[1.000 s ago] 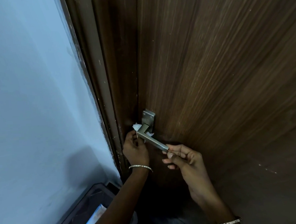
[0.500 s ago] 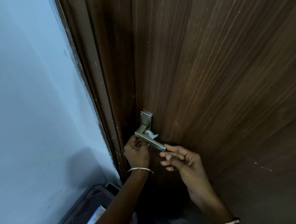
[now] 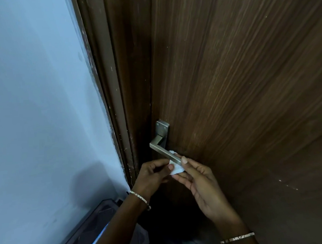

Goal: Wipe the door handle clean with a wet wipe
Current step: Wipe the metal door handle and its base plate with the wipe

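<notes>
Evidently the wiping was at the far tip of the door handle [image 3: 165, 152], a square metal lever set low on the brown door [image 3: 248, 78], close to its latch edge. The wet wipe [image 3: 176, 168], a small white wad, sat folded round the lever's free end, showing both behind and below the bar. The left hand [image 3: 152, 176] had its fingers curled, thumb and forefinger seeming to pinch the wipe's near edge. The right hand [image 3: 199, 183] pinched it from the other side, thumb on the very tip of the lever and fingers under the wipe. To do this step well, the person would probably need to squeeze the wipe snugly round all the flat faces and draw it along the bar toward the corner, turning it to a fresh patch. Next would come the bend and the screwed backplate [image 3: 163, 130], where grime tends to collect. Pressing too hard could push the lever down and unlatch the door. Room was tight: the door frame [image 3: 117, 105] and a pale blue wall [image 3: 33, 110] stood just left of the handle, crowding the left hand, and a dark box [image 3: 98, 225] sat low against the wall beneath it. A thin bangle [image 3: 140, 197] circled each wrist, near enough to knock the metal.
</notes>
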